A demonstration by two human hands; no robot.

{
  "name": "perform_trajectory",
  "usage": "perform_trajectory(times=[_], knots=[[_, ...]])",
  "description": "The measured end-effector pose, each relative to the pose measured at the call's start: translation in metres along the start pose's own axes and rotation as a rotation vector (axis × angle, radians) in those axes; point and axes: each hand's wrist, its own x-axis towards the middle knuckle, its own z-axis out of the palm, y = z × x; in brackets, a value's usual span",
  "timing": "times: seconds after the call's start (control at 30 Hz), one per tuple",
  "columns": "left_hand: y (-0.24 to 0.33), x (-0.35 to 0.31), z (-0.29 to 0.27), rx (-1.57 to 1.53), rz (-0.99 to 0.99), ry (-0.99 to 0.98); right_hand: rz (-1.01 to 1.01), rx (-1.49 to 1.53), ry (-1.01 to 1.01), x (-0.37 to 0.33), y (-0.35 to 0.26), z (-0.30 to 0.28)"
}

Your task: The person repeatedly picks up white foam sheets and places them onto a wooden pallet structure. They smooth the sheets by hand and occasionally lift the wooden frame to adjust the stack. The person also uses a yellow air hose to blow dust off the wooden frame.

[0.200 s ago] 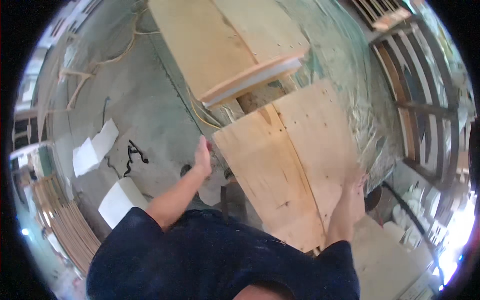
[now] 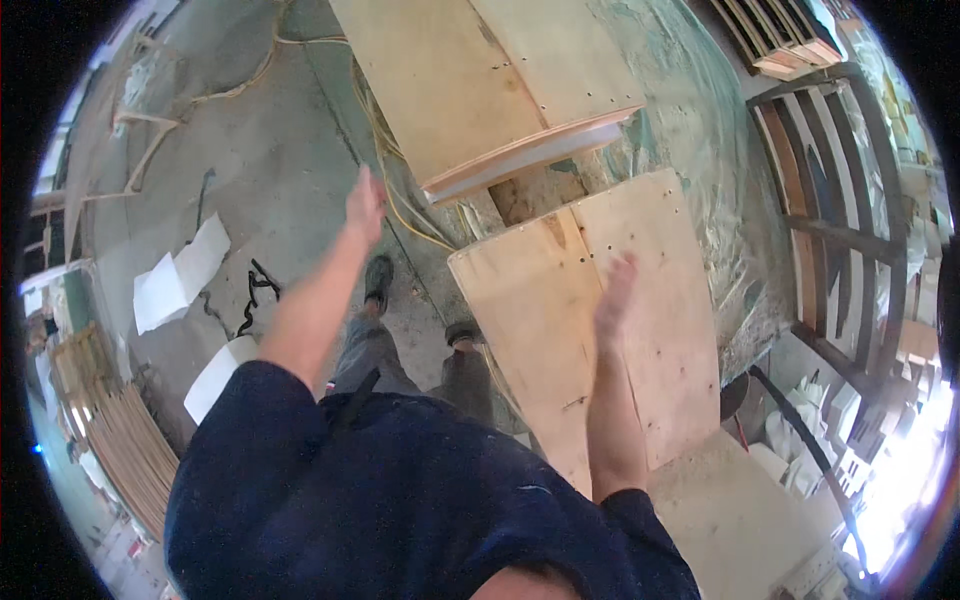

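A plywood panel (image 2: 665, 300), with a seam along its length and small dark screw or nail heads, lies low in front of me to the right. Above its right-of-middle part is my right hand (image 2: 614, 295), blurred, fingers stretched out and nothing in them; whether it touches the wood I cannot tell. My left hand (image 2: 367, 207) hangs in the air over the concrete floor, left of both panels, and holds nothing; its fingers are seen edge-on and look extended. Beyond a gap lies a second plywood panel (image 2: 480, 100), with a pale strip along its near edge.
Yellow cable (image 2: 400, 215) runs on the floor left of the panels. White foam pieces (image 2: 180, 275) and a black strap (image 2: 255, 290) lie further left. Plastic sheeting (image 2: 735, 240) spreads right of the panels, beside a dark slatted frame (image 2: 840, 230). Another board (image 2: 745, 515) is at lower right.
My right hand has left the near panel's right edge and moved left and forward over its middle. My left hand has moved forward and left, away from that panel's left corner.
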Motion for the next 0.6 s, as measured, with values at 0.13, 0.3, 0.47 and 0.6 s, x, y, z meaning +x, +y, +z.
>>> perform_trajectory(times=[0.13, 0.3, 0.47, 0.6], knots=[[0.045, 0.139, -0.002, -0.033, -0.003, -0.095, -0.033, -0.374, -0.153, -0.03, -0.049, 0.184], [0.096, 0.169, 0.064, -0.417, -0.054, -0.428, 0.336, -0.155, -0.027, 0.012, -0.04, 0.292], [0.099, 0.182, 0.065, -0.357, -0.217, -0.239, 0.41, -0.133, 0.089, 0.014, -0.01, 0.341], [0.142, 0.161, 0.057, -0.224, -0.209, -0.253, 0.277, -0.286, 0.168, 0.022, 0.032, 0.342]])
